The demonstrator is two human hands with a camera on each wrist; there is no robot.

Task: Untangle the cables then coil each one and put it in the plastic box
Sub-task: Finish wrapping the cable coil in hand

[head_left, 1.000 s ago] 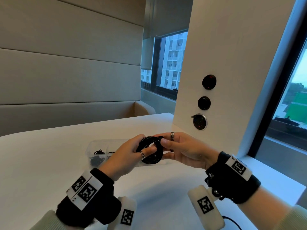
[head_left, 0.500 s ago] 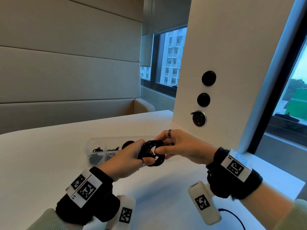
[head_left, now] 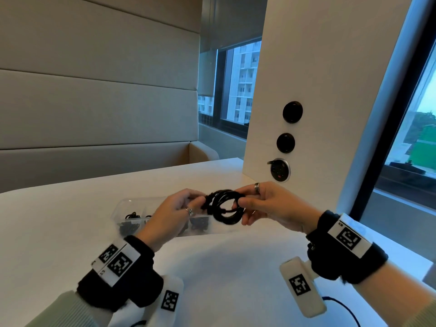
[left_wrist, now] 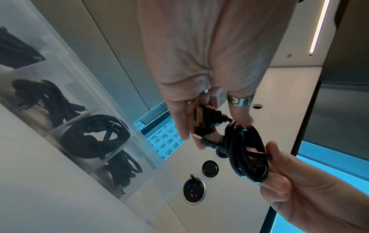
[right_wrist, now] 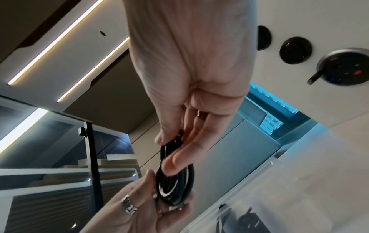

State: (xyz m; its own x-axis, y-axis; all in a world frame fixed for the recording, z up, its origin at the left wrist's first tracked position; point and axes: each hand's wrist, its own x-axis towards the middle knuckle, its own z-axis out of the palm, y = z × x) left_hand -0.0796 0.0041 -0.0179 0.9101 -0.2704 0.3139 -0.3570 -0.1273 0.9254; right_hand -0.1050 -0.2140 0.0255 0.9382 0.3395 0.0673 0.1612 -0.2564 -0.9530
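Both hands are up over the white table (head_left: 224,267), and between them sits a tight black cable coil (head_left: 225,206), held in the air just on the near side of the clear plastic box (head_left: 127,204). The right hand (head_left: 271,208) pinches the right side of the loops between thumb and fingers, keeping the ring from springing open. The left hand (head_left: 174,213) has its fingers curled on the left side, where the plug end (left_wrist: 207,126) appears to be tucked against the loops; the wrist views are blurred, so exactly how that end is secured I cannot tell. This reads as the finishing touch on the coiling step. The box already has dark bundles in its compartments, one neat coil (left_wrist: 95,135) among them. The next move likely calls for one hand to keep the loops pinched together while carrying the coil over the near wall and into a compartment, releasing only once it sits down.
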